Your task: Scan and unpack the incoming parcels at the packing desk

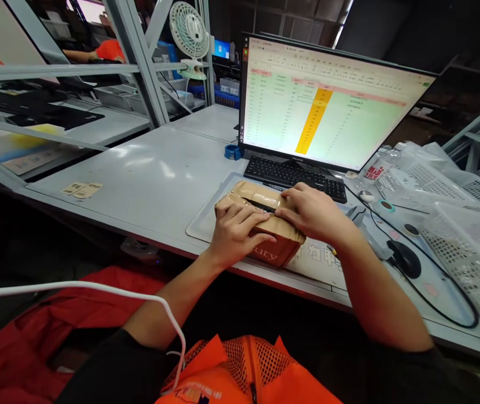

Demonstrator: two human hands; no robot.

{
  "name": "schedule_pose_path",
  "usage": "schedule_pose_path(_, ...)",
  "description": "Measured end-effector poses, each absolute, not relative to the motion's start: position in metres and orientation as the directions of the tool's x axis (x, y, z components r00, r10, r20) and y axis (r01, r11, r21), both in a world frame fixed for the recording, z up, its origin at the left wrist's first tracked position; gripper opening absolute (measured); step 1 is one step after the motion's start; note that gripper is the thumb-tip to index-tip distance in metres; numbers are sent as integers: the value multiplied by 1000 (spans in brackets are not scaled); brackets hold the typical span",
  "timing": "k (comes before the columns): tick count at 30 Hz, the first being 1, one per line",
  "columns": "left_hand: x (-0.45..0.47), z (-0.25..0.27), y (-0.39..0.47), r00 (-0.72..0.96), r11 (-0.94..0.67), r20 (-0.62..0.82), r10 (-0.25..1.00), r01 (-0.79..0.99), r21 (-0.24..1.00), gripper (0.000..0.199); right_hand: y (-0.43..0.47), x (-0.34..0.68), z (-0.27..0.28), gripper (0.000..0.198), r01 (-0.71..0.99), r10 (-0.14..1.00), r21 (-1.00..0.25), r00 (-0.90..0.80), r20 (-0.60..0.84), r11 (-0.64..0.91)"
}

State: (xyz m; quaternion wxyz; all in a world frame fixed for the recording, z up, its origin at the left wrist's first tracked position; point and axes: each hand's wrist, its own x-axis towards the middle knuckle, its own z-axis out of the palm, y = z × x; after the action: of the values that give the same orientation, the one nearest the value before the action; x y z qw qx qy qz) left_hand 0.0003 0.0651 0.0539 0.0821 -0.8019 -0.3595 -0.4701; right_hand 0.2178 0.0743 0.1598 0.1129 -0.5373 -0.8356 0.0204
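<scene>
Two bare hands were clamped on a cardboard box (282,231), which sat on the grey desk mat (200,227) close to the tabletop's near edge. Taking the box's middle as the clock's centre, the left hand (240,230) covered nine o'clock, fingers bent close together over the top, thumb along the near edge. The right hand (313,210) gripped from two to three o'clock, thumb and forefinger apart, thumb tip beside a dark slit (259,205) running from ten to four. What lay beneath the slit could not be told. Working the slit top well, as judged here, called for a steady left brace, shallow fingertips and even pressure on both edges, lest the clear tape (261,196) drag and tear the board. The black keyboard (290,174) lay at one o'clock, the black mouse (405,258) between three and four.
</scene>
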Motion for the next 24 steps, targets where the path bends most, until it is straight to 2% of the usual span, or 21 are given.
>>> schedule_pose_path(2,3,54,59,298,-721,813,500,664,200,39,89,213,165,34,947,939,-57,-304,163,317)
schedule_pose_path(3,4,54,55,297,-717,816,497,670,193,40,100,215,164,36,964,949,-56,-245,199,260)
schedule_pose_path(5,3,58,48,309,-710,814,492,683,170,41,125,223,158,42,973,954,-135,-151,258,190)
schedule_pose_path(6,2,64,46,334,-710,802,496,687,153,41,138,228,154,46,961,962,-203,-139,234,188)
schedule_pose_path(8,-1,82,50,444,-729,727,524,675,114,39,160,237,144,55,913,982,-363,-161,99,186)
schedule_pose_path(10,1,105,65,569,-754,591,572,648,106,40,173,241,138,59,863,983,-486,-179,-42,136)
schedule_pose_path(12,8,128,84,614,-739,470,634,661,134,43,178,242,135,59,843,984,-532,-155,-92,83)
schedule_pose_path(14,15,146,95,573,-679,425,701,718,153,43,178,242,136,57,838,988,-542,-126,-93,55)
schedule_pose_path(17,11,158,83,461,-590,504,730,798,125,38,173,240,137,55,827,990,-560,-117,-84,50)
schedule_pose_path(19,-3,159,66,499,-621,529,686,780,70,34,170,239,136,56,819,990,-571,-115,-77,51)
schedule_pose_path(21,-17,158,55,621,-697,433,653,716,23,34,167,239,136,54,808,990,-587,-121,-76,54)
schedule_pose_path(24,-16,165,64,688,-698,163,708,716,7,54,165,240,135,51,795,987,-601,-150,-60,84)
